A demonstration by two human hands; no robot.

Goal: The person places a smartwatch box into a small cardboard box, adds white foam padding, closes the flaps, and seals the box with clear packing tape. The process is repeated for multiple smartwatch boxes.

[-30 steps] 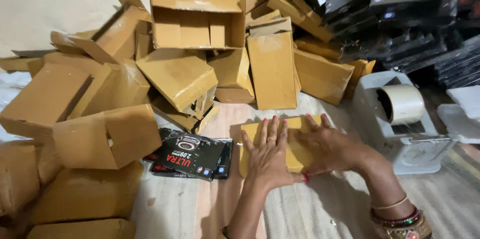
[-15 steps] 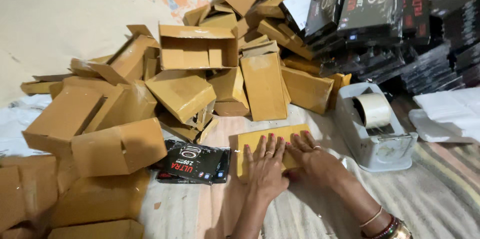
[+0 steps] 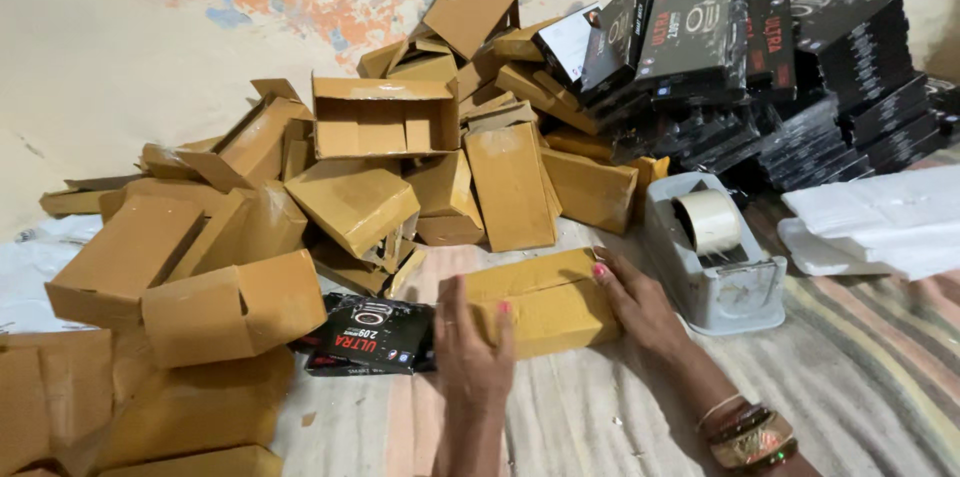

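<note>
A small brown cardboard box lies on the striped cloth in front of me. My left hand grips its left end, fingers over the top. My right hand holds its right end; bangles ring that wrist. Just left of the box lies a flat black product box with red and white print.
A heap of brown cardboard boxes, some open, fills the left and middle. Stacks of black product boxes stand at the back right. A grey tape dispenser sits right of my hands, white sheets beyond it.
The brown piece that lay flat under my palms now stands as a closed box, gripped at both ends. The view has tilted up, showing more wall.
</note>
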